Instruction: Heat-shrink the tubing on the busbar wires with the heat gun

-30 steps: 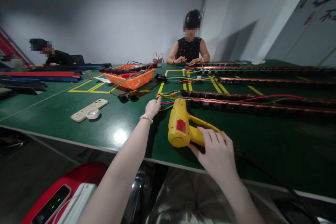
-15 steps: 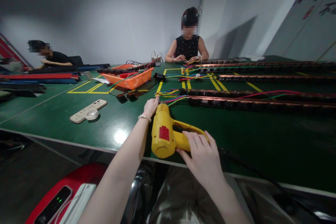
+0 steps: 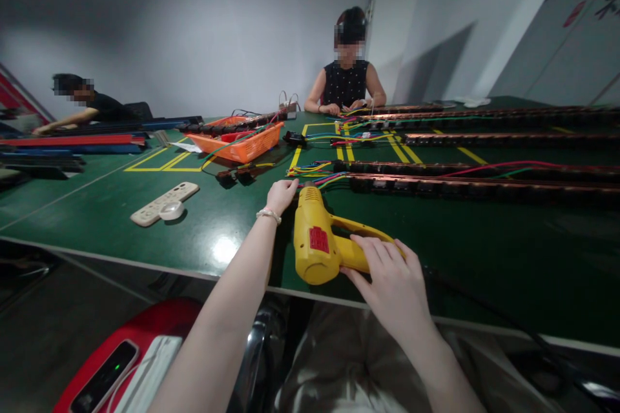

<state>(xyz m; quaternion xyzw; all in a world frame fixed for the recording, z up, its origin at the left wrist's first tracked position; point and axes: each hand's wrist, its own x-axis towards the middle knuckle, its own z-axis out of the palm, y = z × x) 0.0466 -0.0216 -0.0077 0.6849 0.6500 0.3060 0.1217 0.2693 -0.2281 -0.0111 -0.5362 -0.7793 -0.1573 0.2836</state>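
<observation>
My right hand [image 3: 390,271] is wrapped round the handle of a yellow heat gun [image 3: 317,239], whose nozzle points away from me toward coloured wires [image 3: 322,171]. Beside the nozzle, on its left, is my left hand [image 3: 281,197], fingers closed near the wire ends; what they pinch is too small to make out. The wires come out of long dark bars with copper-coloured strips [image 3: 436,186] that lie across the green table [image 3: 242,219] to the right.
An orange basket [image 3: 247,147] holds wired parts. A beige power strip [image 3: 165,204] and a small white round item [image 3: 171,210] lie at left. One person [image 3: 345,87] sits opposite, another [image 3: 104,106] far left. Black connectors [image 3: 237,175] lie before the basket.
My right hand and the heat gun have moved a little to the right. My left hand has shifted slightly right. The far-left person's arm now reaches out further.
</observation>
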